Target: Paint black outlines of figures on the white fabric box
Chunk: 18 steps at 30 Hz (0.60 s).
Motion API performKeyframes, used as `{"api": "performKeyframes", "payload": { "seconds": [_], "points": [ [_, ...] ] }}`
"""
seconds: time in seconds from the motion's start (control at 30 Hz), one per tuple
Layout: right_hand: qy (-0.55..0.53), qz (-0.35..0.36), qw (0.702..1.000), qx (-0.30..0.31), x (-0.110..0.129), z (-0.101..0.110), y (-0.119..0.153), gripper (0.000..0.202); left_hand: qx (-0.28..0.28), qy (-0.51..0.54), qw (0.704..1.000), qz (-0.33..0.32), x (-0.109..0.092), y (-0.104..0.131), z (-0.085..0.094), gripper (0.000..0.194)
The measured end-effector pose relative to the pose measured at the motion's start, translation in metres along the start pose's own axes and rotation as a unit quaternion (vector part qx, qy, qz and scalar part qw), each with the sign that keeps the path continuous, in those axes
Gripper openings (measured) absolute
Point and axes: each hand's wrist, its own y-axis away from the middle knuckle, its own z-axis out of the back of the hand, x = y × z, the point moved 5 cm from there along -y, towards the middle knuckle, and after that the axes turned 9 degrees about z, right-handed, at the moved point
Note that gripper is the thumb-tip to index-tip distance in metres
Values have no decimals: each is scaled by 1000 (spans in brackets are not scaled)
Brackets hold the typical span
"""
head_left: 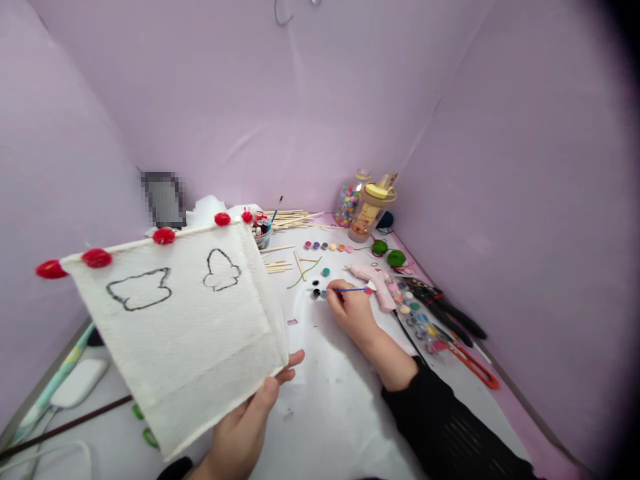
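A: What lies furthest left?
B: A white plastic device [80, 383], lower left of the frame.
A: And the white cloth piece [200, 347]?
B: It takes up the left and lower left, tilted, with red pompoms [163, 236] along its upper edge and two black outlines on its face.
A: What has hold of it?
B: The left hand [239, 430], at the lower middle. It's clamped on the lower right corner, thumb at the edge, two fingertips showing beyond.
A: Moving to the centre?
B: Wooden sticks [287, 219] lie above centre, and a small pot of black paint [317, 293] stands just right of centre.
A: Is that a brush beside it?
B: Yes, a blue paintbrush [350, 290], its tip at the pot. I can't tell whether it's dipped in. The right hand [356, 315] pinches it, thumb and fingers together.
A: And further right?
B: A pink glue gun [381, 288], then a strip of paint pots [417, 309], and an orange-handled tool [475, 367] at lower right.
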Motion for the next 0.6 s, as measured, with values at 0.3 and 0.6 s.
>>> {"api": "performKeyframes", "payload": {
  "seconds": [0.3, 0.6],
  "points": [
    [-79, 27, 987, -136, 20, 36, 2, 14, 9, 10, 1000, -26, 1, -2, -3, 26],
    [-309, 86, 938, -130, 137, 50, -20, 25, 29, -2, 999, -41, 7, -8, -5, 33]
  ]
}}
